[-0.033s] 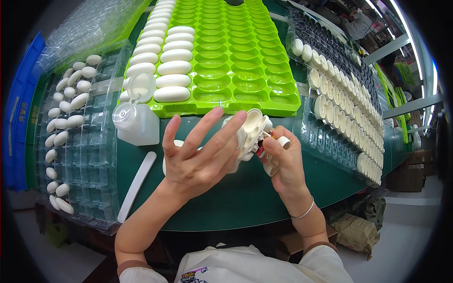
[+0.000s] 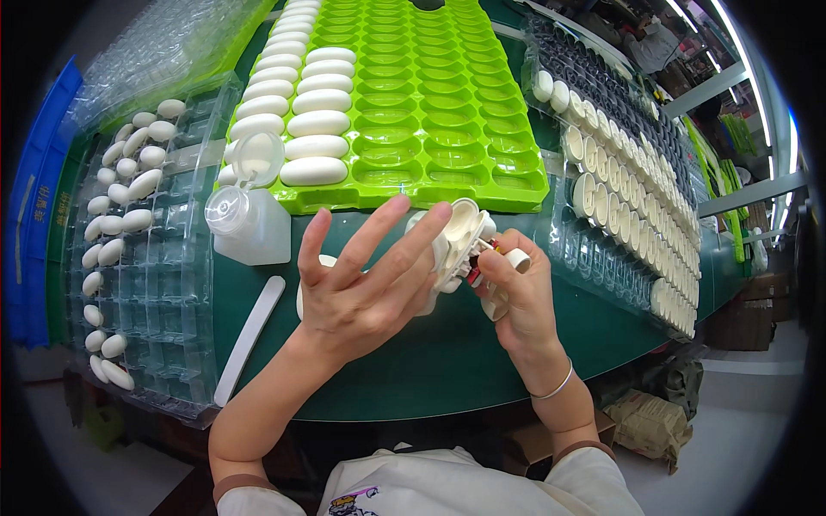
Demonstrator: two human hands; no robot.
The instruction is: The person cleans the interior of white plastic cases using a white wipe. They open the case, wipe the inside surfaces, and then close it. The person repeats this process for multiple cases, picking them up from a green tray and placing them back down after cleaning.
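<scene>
My left hand (image 2: 366, 284) is at the middle of the table, its outer fingers spread. Beside its index finger it holds a cream plastic housing (image 2: 460, 241) with an oval hollow and small inner ribs; its thumb is hidden. My right hand (image 2: 520, 288) is closed against the housing's right side, thumb and forefinger pinching at a small red part (image 2: 475, 273). A cream shell piece (image 2: 494, 305) sits in the right fingers, and a short round cream end (image 2: 517, 260) shows by the thumb. More white pieces (image 2: 327, 261) lie partly hidden behind my left hand.
A green tray (image 2: 508, 193) with white oval pieces (image 2: 314, 170) stands ahead. Left are a clear bottle with open lid (image 2: 249, 228), a white strip (image 2: 249, 340) and a clear tray (image 2: 181, 344) of small white ovals. Another clear tray (image 2: 602, 275) at right holds cream shells (image 2: 613, 206).
</scene>
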